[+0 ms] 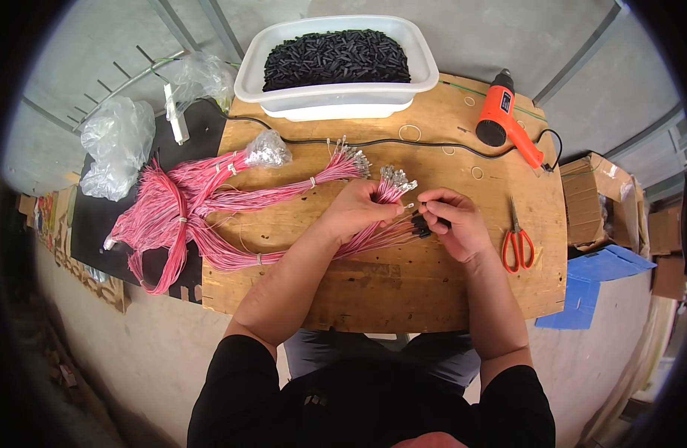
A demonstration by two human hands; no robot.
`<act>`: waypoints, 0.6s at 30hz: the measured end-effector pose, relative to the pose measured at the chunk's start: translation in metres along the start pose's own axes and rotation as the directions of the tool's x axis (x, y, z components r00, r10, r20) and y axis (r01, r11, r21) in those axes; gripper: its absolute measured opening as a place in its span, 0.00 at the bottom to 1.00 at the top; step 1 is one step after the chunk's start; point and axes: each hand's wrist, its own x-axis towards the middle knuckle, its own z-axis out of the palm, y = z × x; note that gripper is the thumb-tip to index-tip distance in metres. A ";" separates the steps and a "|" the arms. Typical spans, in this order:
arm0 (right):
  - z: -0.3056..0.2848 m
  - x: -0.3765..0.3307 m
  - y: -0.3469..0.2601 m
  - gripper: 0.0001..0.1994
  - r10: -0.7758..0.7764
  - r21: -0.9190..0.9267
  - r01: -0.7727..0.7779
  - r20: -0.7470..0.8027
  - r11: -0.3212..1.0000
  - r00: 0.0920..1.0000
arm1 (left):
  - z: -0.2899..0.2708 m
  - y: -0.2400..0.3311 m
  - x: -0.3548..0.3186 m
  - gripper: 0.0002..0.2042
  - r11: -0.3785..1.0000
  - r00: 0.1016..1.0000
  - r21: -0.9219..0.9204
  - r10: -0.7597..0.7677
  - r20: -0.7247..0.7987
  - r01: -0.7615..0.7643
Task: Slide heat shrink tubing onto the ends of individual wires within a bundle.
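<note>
My left hand (pixel 360 212) is closed around a bundle of thin pink wires (pixel 390 193), whose silvery metal ends (pixel 395 179) stick out beyond the fingers. One wire end pokes out by the thumb, toward the right hand. Close by on the right, my right hand (pixel 457 222) has its thumb and fingertips pinched together. Something small and dark shows at those fingers, too small to make out. Between the hands and just below them, several wires end in short black sleeves (pixel 420 224). More pink wire bundles (pixel 276 196), tied with bands, spread to the left.
A white tub (pixel 336 100) of short black tubes stands at the back. An orange heat gun (pixel 500 119) lies at the far right; red-handled scissors (pixel 517 243) lie nearer. A black cable (pixel 358 141) crosses the wooden table (pixel 373 299). Plastic bags (pixel 119 142) sit left; cardboard boxes (pixel 593 194) stand right.
</note>
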 end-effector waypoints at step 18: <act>0.015 -0.002 0.007 0.07 -0.083 -0.220 0.056 -0.116 0.974 0.990 | 0.002 0.005 -0.002 0.06 0.998 0.999 0.026 0.052 0.010 -0.053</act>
